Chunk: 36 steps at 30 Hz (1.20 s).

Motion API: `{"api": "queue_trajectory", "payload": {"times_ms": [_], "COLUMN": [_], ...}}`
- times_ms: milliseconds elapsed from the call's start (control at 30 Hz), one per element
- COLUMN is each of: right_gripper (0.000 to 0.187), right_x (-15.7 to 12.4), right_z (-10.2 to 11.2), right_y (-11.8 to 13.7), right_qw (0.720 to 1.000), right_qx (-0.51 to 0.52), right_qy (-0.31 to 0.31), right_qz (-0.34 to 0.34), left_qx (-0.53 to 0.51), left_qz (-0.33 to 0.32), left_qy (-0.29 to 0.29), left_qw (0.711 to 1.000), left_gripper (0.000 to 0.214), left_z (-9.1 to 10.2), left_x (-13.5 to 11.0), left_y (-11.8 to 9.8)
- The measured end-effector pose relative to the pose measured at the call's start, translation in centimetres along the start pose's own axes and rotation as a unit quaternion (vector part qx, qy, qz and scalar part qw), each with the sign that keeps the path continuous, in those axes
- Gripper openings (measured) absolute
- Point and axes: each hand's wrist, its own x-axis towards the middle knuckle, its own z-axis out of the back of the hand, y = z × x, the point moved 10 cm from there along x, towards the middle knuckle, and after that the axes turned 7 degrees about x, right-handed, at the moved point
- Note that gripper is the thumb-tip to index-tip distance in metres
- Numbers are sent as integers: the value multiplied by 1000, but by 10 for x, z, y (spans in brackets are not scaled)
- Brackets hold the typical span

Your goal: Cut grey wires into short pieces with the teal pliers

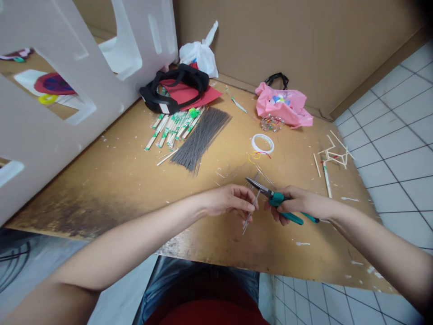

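Note:
Near the front middle of the table, my left hand pinches a few thin grey wires between thumb and fingers, held at a slant. My right hand is wrapped round the teal handles of a pair of pliers. The pliers' dark jaws point left and lie at the upper part of the wires, just above my left fingertips. Whether the jaws bite on the wires I cannot tell. A few loose wires lie on the table just beyond the pliers.
A bundle of grey wires lies beside wrapped chopsticks and a black head strap. Farther right are a roll of white tape, a pink bag and a stick frame. A white plastic panel stands left.

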Motion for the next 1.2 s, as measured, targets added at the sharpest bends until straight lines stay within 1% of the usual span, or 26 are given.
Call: {"api": "queue_trajectory", "payload": {"times_ms": [100, 467, 700, 900, 1200], "right_gripper": [20, 13, 18, 16, 18], "right_x": [0, 1, 2, 1, 3], "right_z": [-2, -1, -1, 0, 0], "right_y": [1, -2, -1, -4, -1], "right_qw": [1000, 1000, 1000, 1000, 1000], "right_qx": [15, 11, 14, 13, 5], "right_qy": [3, 0, 7, 2, 0], "right_qz": [-3, 0, 7, 2, 11], "left_qx": [-3, 2, 1, -4, -4], "left_qz": [0, 10, 11, 13, 12], "left_qy": [0, 4, 10, 6, 2], "left_qw": [1000, 1000, 1000, 1000, 1000], "left_gripper": [26, 25, 25, 24, 25], "left_z": [-1, -2, -3, -2, -1], "left_x": [0, 0, 0, 0, 0], "left_y": [-1, 1, 2, 2, 2]}}
